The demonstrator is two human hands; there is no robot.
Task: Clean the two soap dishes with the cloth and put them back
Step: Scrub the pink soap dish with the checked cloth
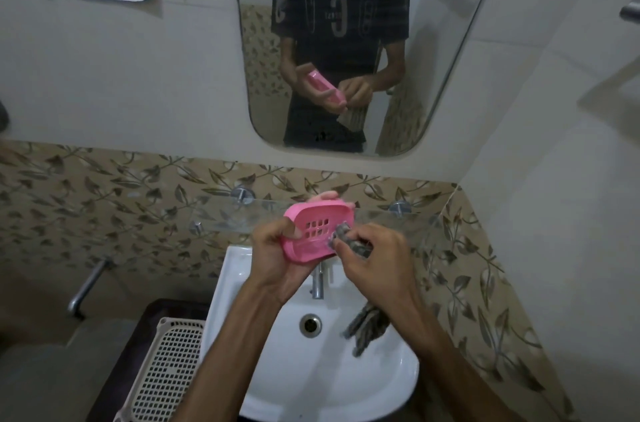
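Observation:
A pink plastic soap dish (317,219) with slots in its floor is held tilted above the sink, its hollow side facing me. My left hand (277,253) grips it by its left and lower edge. My right hand (372,257) holds a grey striped cloth (346,238) bunched against the dish's right inner edge; the cloth's loose end (369,326) hangs below my wrist over the basin. Only one soap dish is in view.
A white sink (263,369) with a chrome tap (317,285) and drain (310,324) lies below. A glass shelf (221,214) runs along the leaf-patterned tiles behind the dish. A white lattice basket (166,369) sits at the left. The mirror (346,41) reflects a person.

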